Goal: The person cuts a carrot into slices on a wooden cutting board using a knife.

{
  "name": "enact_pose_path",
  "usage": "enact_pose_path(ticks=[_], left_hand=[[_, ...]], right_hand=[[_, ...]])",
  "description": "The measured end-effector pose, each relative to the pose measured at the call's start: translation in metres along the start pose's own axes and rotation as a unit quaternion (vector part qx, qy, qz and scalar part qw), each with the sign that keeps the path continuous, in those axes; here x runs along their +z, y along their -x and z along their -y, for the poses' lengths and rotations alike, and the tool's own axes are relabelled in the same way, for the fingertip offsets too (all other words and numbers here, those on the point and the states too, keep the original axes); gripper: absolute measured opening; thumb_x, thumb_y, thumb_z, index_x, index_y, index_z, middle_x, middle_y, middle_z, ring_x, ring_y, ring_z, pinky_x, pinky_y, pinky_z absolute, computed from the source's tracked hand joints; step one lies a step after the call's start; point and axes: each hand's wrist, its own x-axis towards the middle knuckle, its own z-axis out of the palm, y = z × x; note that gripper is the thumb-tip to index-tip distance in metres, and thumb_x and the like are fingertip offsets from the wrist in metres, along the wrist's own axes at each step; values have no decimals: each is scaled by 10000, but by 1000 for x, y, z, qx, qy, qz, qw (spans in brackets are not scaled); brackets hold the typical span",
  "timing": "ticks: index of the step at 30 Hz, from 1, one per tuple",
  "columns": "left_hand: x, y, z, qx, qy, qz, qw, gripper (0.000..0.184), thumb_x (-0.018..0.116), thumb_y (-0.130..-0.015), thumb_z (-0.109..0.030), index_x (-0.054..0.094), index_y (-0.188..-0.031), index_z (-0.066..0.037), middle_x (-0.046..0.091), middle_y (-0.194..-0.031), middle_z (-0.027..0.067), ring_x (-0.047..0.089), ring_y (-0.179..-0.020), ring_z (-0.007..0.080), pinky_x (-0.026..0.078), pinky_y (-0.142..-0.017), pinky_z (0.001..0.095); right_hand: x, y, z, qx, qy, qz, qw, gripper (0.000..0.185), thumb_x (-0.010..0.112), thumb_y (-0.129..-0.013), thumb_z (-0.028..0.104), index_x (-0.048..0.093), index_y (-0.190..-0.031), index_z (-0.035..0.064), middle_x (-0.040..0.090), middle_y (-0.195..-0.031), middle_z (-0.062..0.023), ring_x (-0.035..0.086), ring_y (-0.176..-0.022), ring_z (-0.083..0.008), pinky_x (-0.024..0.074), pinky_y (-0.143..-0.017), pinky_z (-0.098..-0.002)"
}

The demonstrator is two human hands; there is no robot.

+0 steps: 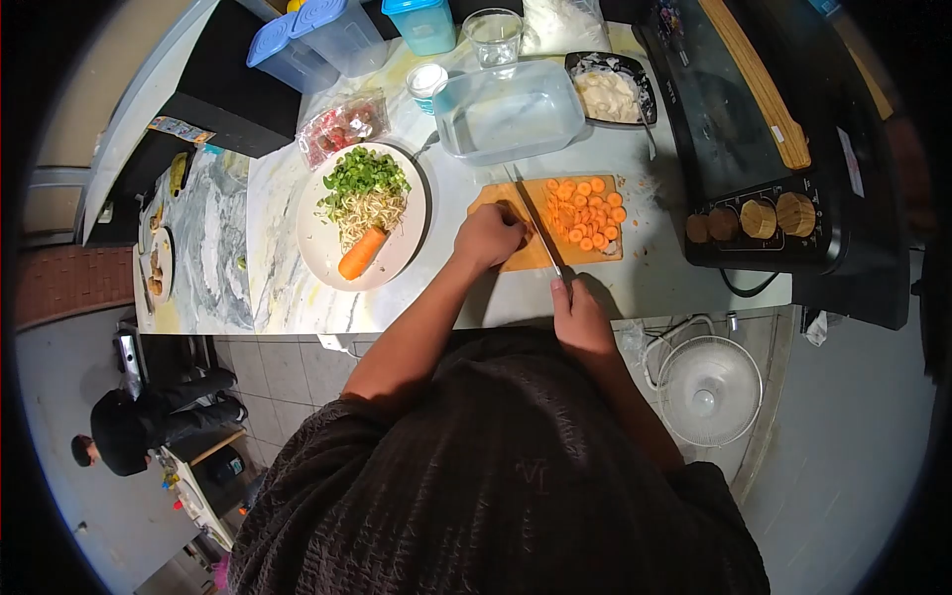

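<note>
On the wooden cutting board (pixel 511 260), round carrot slices (pixel 587 211) lie spread to the right of the knife (pixel 536 220). My right hand (pixel 581 315) is closed around the knife's handle at the counter's front edge, and the blade points away from me across the board. Just left of the blade, my left hand (pixel 491 236) has its fingers curled down on the board. Whatever those fingers hold is hidden under them. A white plate (pixel 315 246) further left carries a whole piece of carrot (pixel 363 254), bean sprouts (pixel 374 215) and chopped greens (pixel 365 176).
Behind the board stand a clear plastic container (pixel 511 114) and a black bowl (pixel 611 91) of white paste with a spoon. A plastic-wrapped pack (pixel 343 127) lies behind the plate. A black oven (pixel 764 213) borders the right side. Another person (pixel 129 431) is at lower left.
</note>
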Motion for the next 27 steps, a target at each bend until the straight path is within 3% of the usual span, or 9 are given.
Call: enact_pose_path(ticks=[8,18,20,27], left_hand=[[0,-4,3,-21,32,24,999,277,679,-789,-305,747,-865,-48,715,-803,167,704,-785,299,537,-740,378],[-1,1,-2,-22,20,18,999,298,668,-815,-319,741,-907,-45,713,-843,182,698,-817,321,532,-769,392],[4,0,4,38,-7,-32,999,290,674,-844,-260,721,-851,25,683,-670,123,653,-586,200,510,-606,326],[0,2,0,23,26,-14,999,305,676,-843,-267,719,-878,33,683,-673,139,663,-607,210,513,-626,328]], right_hand=[[-2,6,6,-3,-7,14,1000,455,374,-1026,384,514,-945,-42,580,-924,-355,534,-954,-548,417,-811,-564],[-1,9,12,-9,6,30,999,448,340,-1033,360,508,-993,-54,585,-935,-366,544,-954,-545,417,-822,-578],[-1,12,11,-5,13,29,999,448,342,-1033,359,510,-1002,-55,589,-939,-366,547,-955,-546,421,-822,-578],[-1,7,16,4,-3,39,999,452,358,-1031,363,512,-1015,-62,599,-940,-362,555,-949,-548,436,-821,-574]])
